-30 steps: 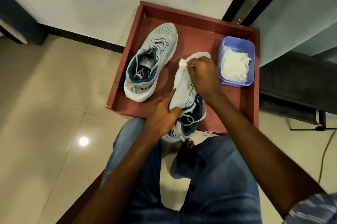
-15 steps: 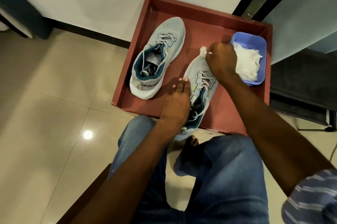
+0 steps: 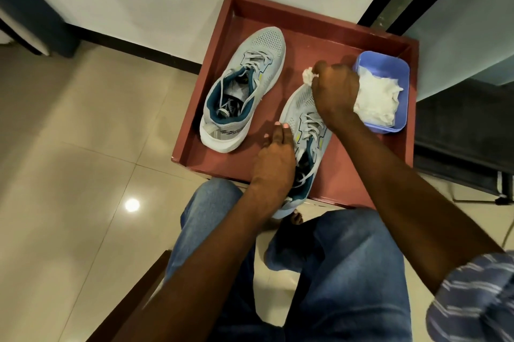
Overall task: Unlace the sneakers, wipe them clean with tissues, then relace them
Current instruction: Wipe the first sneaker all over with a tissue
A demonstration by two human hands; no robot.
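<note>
Tray (image 3: 370, 174) — reddish-brown, plain, inside and rim alike.
Left sneaker (image 3: 244, 91): pale grey mesh upper with fine perforated dots at the toe, teal lining, white sole, grey laces, small yellow-green accent, dark stripes at the heel.
Right sneaker (image 3: 301, 108): same grey, teal collar, yellow-green marks, pale blue heel edge.
Tissue wad (image 3: 308, 76) — white.
Tub (image 3: 395, 69): lavender-blue; tissues (image 3: 375, 99) in it white.
Floor (image 3: 83, 174): glossy beige tile.
Jeans (image 3: 347, 272) blue denim; sleeve (image 3: 472, 305) blue with white stripes.
</note>
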